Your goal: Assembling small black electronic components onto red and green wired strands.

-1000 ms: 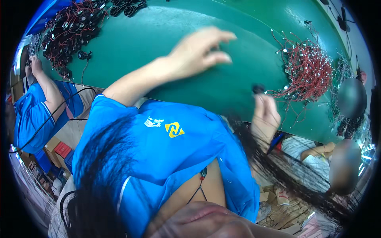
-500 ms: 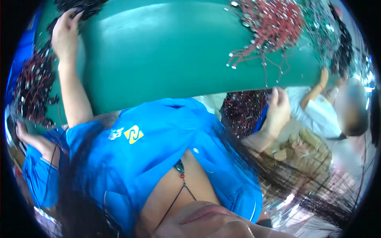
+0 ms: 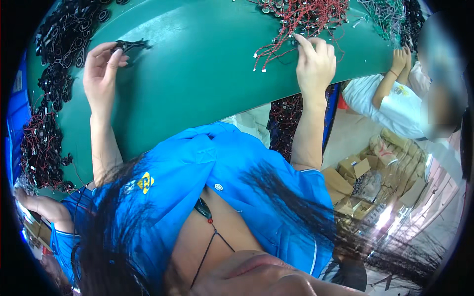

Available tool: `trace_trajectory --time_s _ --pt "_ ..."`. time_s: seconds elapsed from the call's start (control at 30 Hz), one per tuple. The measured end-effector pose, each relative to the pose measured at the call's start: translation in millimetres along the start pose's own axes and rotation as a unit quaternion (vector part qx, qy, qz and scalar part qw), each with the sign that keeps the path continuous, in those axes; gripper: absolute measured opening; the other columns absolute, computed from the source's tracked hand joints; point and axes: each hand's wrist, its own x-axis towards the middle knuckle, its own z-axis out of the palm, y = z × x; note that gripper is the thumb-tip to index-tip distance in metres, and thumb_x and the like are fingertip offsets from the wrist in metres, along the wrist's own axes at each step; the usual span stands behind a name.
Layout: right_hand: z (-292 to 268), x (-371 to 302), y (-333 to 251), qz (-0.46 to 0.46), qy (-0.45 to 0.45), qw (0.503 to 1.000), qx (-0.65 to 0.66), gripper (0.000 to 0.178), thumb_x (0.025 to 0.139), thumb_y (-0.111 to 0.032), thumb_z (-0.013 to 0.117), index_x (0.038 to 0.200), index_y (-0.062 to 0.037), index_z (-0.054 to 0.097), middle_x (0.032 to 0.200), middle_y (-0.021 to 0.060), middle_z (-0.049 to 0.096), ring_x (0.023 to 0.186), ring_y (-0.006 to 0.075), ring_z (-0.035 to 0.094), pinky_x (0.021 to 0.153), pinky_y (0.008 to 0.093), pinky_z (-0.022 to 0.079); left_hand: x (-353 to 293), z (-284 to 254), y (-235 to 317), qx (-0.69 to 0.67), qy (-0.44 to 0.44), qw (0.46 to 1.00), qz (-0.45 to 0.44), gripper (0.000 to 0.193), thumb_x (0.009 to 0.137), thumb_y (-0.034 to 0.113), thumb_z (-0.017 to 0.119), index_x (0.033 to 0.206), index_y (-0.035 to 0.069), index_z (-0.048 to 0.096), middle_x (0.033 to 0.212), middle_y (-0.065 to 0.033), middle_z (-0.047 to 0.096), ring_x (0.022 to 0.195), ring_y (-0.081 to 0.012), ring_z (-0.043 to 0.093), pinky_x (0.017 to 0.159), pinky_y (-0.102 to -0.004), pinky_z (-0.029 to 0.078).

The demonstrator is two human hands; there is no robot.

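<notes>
Green table (image 3: pixel 207 74): black piece (image 3: pixel 132 46) crosswise, pinched by left hand (image 3: pixel 101 66) fingers.

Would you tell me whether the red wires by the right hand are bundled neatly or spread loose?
Spread loose: the red wires lie tangled on the green table, strands fanning out beside the right hand.

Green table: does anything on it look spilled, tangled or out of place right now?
Nothing looks spilled or damaged. The red-wired parts lie in a loose heap on the green table, a few strands trailing toward the right hand. The left hand pinches a small black part beside the black parts pile.
</notes>
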Motion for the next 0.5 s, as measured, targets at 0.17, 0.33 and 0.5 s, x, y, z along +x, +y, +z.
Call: trace_trajectory --time_s 0.17,0.33,0.5 --pt "10.7 4.6 9.0 -0.051 -0.024 0.997 -0.045 0.010 0.075 -0.016 0.068 0.084 -0.0169 0.070 0.087 0.0011 0.056 0.086 0.0234 0.051 0.071 0.0367 0.039 -3.2 30.9 14.2 -0.025 -0.045 0.999 -0.002 0.029 0.093 0.002 0.055 0.120 -0.005 0.050 0.103 -0.0133 0.062 0.086 -0.0174 0.064 0.078 -0.0269 0.052" --pt "-31.1 37.1 41.6 0.063 0.090 0.957 0.267 0.006 0.083 -0.013 0.064 0.080 -0.0093 0.065 0.078 0.0006 0.059 0.075 0.0146 0.052 0.069 0.0279 0.041 -9.6 54.4 22.6 -0.053 -0.086 0.995 -0.012 0.028 0.094 0.005 0.054 0.120 -0.004 0.053 0.103 -0.0121 0.062 0.087 -0.0174 0.064 0.076 -0.0269 0.053" --pt "-117.5 93.1 62.6 0.120 0.191 0.877 0.425 0.010 0.092 -0.014 0.059 0.088 -0.0047 0.062 0.080 0.0020 0.064 0.066 0.0080 0.055 0.063 0.0200 0.041 -17.4 61.9 24.0 -0.045 -0.131 0.989 -0.048 0.027 0.094 0.005 0.054 0.119 -0.003 0.056 0.104 -0.0108 0.061 0.083 -0.0151 0.063 0.075 -0.0261 0.052"
